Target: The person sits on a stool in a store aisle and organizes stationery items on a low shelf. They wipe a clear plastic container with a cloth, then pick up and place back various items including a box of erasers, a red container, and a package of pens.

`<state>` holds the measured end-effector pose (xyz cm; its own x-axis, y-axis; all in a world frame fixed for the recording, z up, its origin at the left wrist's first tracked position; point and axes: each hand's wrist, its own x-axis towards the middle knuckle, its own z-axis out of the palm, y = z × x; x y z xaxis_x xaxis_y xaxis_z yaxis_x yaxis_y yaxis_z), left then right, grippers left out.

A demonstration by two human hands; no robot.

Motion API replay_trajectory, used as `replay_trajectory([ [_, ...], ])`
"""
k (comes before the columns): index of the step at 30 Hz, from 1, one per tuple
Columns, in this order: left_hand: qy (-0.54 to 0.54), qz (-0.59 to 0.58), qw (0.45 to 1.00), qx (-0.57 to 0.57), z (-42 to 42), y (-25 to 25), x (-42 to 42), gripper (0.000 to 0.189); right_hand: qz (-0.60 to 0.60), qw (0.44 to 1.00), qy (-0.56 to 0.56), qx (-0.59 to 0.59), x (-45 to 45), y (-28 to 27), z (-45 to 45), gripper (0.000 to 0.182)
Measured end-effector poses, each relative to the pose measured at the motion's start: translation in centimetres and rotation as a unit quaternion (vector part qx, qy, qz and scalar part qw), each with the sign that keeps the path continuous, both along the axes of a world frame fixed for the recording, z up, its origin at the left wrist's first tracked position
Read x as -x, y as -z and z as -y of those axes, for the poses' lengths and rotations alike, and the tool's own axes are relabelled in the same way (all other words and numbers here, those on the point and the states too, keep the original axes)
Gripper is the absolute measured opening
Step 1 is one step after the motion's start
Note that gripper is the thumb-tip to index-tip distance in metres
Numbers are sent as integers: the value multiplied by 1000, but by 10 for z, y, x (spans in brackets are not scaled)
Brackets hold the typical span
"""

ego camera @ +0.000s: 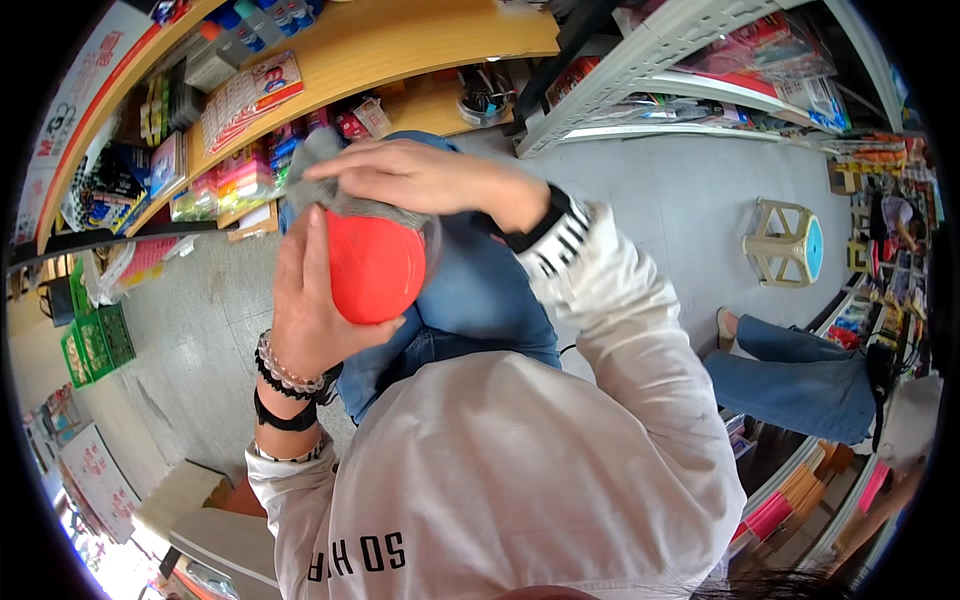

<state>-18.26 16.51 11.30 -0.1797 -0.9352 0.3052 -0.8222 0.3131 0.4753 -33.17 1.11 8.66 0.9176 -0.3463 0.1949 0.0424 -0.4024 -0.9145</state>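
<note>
My left hand (304, 300) grips a round tub by its side, the thumb along the edge of its red lid (379, 270). The lid faces up towards me, and a strip of clear wall (433, 251) shows at its right. Over the tub's far side, my right hand (420, 176) presses a grey cloth (311, 165) flat beneath its fingers. The cloth reaches the lid's upper edge and bunches up beyond my fingertips. Both hands are above my lap, over my jeans (480, 292). Most of the tub's body is hidden by the lid, the cloth and my hands.
A wooden shelf (420, 37) with packaged goods stands just ahead. White metal racks (637, 82) rise at the upper right. A stool (784, 241) and another person's legs (795, 382) are on the right. A green basket (97, 341) is at left.
</note>
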Motion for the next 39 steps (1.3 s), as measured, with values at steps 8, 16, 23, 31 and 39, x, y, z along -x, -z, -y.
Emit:
replay_trajectory([
  [8, -31, -144, 989, 7, 4, 14, -10, 116, 37, 989, 109, -88, 8, 41, -11, 38],
  [16, -198, -270, 941, 38, 4, 27, -1, 108, 77, 909, 331, 240, 12, 47, -130, 45],
  [23, -197, -72, 977, -36, -1, 2, -15, 98, 88, 877, 267, 391, 19, 55, -126, 49],
  [31, -155, 0, 983, -98, 2, 1, -13, 84, 122, 853, 208, 462, 16, 50, -146, 31],
  [39, -112, 5, 977, -184, -1, -20, -14, 102, 133, 808, 87, 568, -1, 59, -155, 8],
])
